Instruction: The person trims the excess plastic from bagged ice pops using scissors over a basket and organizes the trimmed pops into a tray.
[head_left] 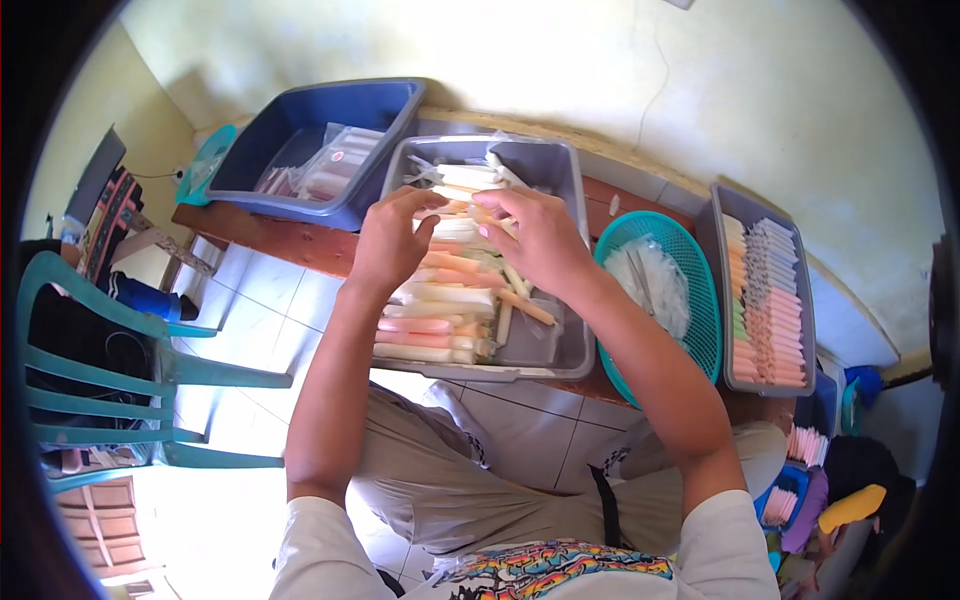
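Observation:
A grey tub (490,373) in front of me holds many wrapped sticks in white, pink and orange (420,325). Over its upper half, my left hand (395,235) has its thumb and fingers curled around the end of an orange stick. My right hand (530,235) pinches the same stick's other end, as far as the blur shows. Loose clear plastic lies among the sticks at the tub's far end. Right of the tub, a teal oval basket (707,300) holds clear plastic wrappers (655,290) and scissors (640,280).
A dark blue tub (270,125) with bagged sticks stands at the left. At the right, a grey crate (720,250) holds rows of wrapped sticks. A green plastic chair (100,375) is at far left. Another person's foot (188,307) shows beyond it.

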